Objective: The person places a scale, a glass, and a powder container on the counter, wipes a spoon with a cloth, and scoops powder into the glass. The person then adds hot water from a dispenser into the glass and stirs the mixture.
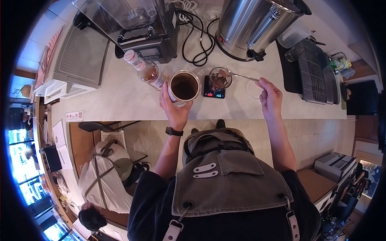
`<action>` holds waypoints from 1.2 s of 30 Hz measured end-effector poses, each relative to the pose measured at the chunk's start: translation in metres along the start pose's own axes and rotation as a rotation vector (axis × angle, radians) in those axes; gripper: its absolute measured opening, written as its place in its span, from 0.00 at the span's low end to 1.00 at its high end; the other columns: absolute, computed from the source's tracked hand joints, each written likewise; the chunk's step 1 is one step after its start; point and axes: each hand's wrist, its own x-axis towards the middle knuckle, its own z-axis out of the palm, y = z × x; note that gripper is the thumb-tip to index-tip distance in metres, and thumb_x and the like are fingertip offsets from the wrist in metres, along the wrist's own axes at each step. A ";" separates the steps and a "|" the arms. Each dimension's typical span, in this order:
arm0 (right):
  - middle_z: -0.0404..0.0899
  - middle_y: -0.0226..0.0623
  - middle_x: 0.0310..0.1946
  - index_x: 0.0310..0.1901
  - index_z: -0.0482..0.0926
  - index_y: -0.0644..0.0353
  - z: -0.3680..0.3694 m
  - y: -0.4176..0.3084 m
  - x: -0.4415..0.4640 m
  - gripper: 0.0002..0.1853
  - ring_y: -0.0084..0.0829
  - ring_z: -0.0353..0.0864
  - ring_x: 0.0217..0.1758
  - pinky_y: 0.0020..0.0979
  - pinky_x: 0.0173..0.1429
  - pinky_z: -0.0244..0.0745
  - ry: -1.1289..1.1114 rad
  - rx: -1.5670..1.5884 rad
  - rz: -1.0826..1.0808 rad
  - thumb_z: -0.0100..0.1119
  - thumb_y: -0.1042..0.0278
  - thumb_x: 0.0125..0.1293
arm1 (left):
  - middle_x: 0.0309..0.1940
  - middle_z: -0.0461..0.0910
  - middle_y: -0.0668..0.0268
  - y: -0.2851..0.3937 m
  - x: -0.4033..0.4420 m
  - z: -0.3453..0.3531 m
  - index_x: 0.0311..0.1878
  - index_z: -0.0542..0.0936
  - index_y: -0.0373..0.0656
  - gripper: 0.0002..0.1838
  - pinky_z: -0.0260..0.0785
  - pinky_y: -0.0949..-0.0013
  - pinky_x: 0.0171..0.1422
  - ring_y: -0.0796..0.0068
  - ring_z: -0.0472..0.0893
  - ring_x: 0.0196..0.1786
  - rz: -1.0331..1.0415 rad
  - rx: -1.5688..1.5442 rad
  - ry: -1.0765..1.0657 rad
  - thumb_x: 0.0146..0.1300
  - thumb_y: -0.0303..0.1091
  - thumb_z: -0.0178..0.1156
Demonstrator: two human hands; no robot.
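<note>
My left hand (175,110) is wrapped round an open canister (171,93) with dark brown powder inside, tilted so its mouth faces me. Between the fingers of my right hand (270,96) is the handle of a long metal spoon (243,76). Its bowl, with brown powder on it, is over a clear glass (220,85) that has some brown powder in it. Under the glass, a small black digital scale (209,94) shows lit red and blue digits. A clear bottle (148,73) with a white cap and amber liquid stands just beyond my left hand.
At the back are a blender (156,48), black cables (197,44) and a large steel urn (241,34). A dish rack (317,76) is at the right, a grey-white appliance (76,60) at the left. Another person (92,217) is at the lower left.
</note>
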 end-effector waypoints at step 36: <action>0.84 0.33 0.30 0.49 0.82 0.64 0.057 0.001 -0.016 0.11 0.16 0.70 0.20 0.26 0.26 0.65 -0.068 -0.701 -0.570 0.60 0.63 0.78 | 0.73 0.67 0.50 0.002 -0.017 -0.047 0.81 0.56 0.39 0.63 0.59 0.49 0.78 0.50 0.68 0.74 -0.113 -0.284 -0.109 0.44 0.35 0.85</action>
